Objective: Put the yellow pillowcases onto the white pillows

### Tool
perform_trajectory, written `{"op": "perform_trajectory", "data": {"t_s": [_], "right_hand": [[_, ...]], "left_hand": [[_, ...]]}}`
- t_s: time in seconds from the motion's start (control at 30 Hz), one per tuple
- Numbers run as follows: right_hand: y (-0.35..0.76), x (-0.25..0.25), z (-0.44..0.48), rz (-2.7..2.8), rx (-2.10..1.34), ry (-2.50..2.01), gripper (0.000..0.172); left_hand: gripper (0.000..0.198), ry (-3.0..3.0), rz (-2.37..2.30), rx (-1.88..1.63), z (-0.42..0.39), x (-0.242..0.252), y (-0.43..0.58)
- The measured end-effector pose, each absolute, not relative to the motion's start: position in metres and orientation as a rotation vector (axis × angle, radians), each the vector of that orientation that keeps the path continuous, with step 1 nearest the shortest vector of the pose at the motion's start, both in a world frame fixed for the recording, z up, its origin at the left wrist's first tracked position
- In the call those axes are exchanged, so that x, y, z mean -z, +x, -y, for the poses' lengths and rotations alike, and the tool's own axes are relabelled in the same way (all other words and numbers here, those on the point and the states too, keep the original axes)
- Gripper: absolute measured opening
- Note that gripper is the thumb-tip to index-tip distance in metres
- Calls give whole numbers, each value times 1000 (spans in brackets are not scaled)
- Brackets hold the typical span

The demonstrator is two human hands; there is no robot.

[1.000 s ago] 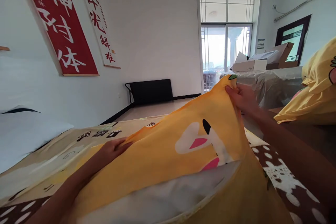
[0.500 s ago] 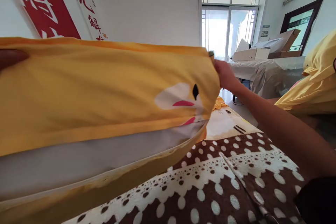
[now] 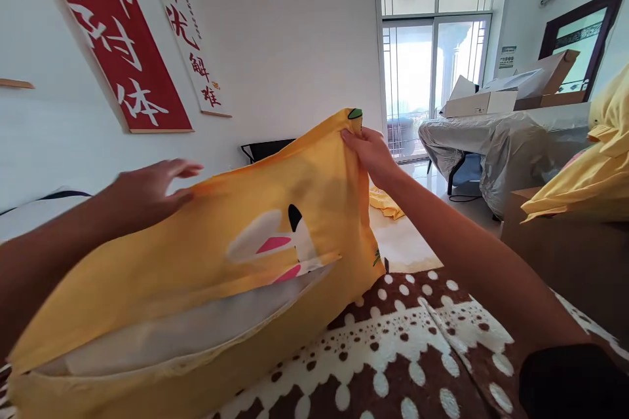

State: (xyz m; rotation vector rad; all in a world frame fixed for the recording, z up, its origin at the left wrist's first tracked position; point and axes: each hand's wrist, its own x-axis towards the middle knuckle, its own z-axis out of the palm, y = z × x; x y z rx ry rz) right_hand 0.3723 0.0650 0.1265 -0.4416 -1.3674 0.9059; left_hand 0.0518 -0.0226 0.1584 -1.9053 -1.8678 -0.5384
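Observation:
A yellow pillowcase [image 3: 206, 262] with a rabbit print holds a white pillow [image 3: 162, 337] that shows through its open near edge. My right hand [image 3: 369, 152] pinches the far top corner of the pillowcase and holds it up. My left hand [image 3: 147, 193] rests at the far left edge of the pillowcase with its fingers stretched out and slightly blurred. The pillow lies tilted over a brown and white dotted bedspread [image 3: 407, 353].
Another yellow pillow [image 3: 584, 183] sits on a brown box at the right. A plastic-covered table [image 3: 496, 144] with cardboard boxes [image 3: 484, 101] stands by the glass balcony door. Red and white banners [image 3: 115, 39] hang on the left wall. A white pillow [image 3: 34, 209] lies at the far left.
The pillow was swung up across my view and has come back down lower. My left hand has let go of its edge and now has open fingers. My right hand keeps its corner.

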Motion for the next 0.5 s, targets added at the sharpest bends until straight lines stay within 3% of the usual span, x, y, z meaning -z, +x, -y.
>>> {"op": "perform_trajectory", "data": {"t_s": [0.13,0.3,0.5], "right_hand": [[368,-132,-58,1351,-931,-406,27],[390,-125,-55,1382,-844,-389,30],[407,-38,-69,1680,-1175,-405,50]], "left_hand": [[76,-2204,1653,846,11,-174,167],[38,-2594,1617,793,-12,-178,231],[37,-2589,1698,1021,-19,-172,244]]}}
